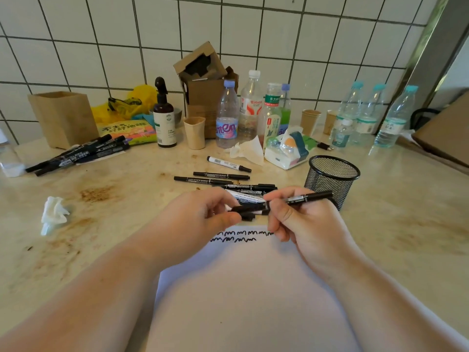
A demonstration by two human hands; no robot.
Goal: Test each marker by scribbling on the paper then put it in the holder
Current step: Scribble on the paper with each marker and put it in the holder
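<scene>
My right hand (302,222) grips a thin black marker (308,197) whose far end points right toward the black mesh holder (331,180). My left hand (200,219) pinches the marker's black cap (245,212) at its near end, just above the top edge of the white paper (243,288). Two rows of black scribbles (241,236) run across the paper's top. Several loose markers (220,177) lie on the counter behind my hands. The holder looks empty from here.
Another pile of black markers (81,153) lies at the far left by a wooden box (63,118). Bottles (227,115), paper cups (194,132), a spray bottle (163,115) and tissues (286,148) crowd the back. A crumpled tissue (53,214) lies at left.
</scene>
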